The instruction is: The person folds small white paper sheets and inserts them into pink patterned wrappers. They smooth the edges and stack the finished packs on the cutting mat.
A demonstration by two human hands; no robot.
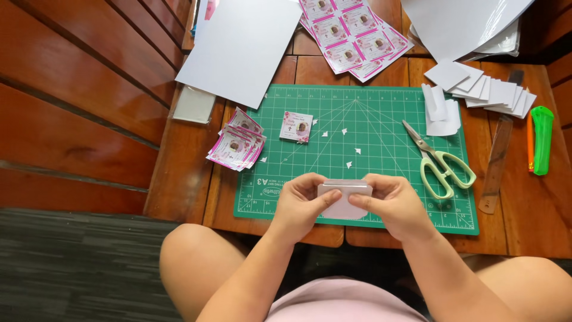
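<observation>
Our left hand (300, 203) and right hand (390, 201) meet over the near edge of the green cutting mat (381, 119), each closed in a pinch on one end of a small pale card piece (344, 200) with rounded lower corners. The left thumb lies across its front face, the right fingertips clamp its other edge, and the piece is held just above the mat, not resting on it. We cannot tell whether it is a single layer or two pressed together.

The hold is light and at the edges only, so we judge that the piece could bow or crease if either thumb presses harder, and a thumb on the face could leave a smudge. If one pinch loosens, it could drop over the table's near edge onto our lap.

Tiny white offcuts (348, 164) lie scattered on the mat just beyond our fingers; one could stick under the piece if we set it down there. The scissors (438, 161) rest on the mat near our right hand, blades pointing away, and a careless sweep could knock them. A single printed pink card (296, 126) and a loose stack of printed cards (236, 146) lie to the left, well apart from our hands.
</observation>
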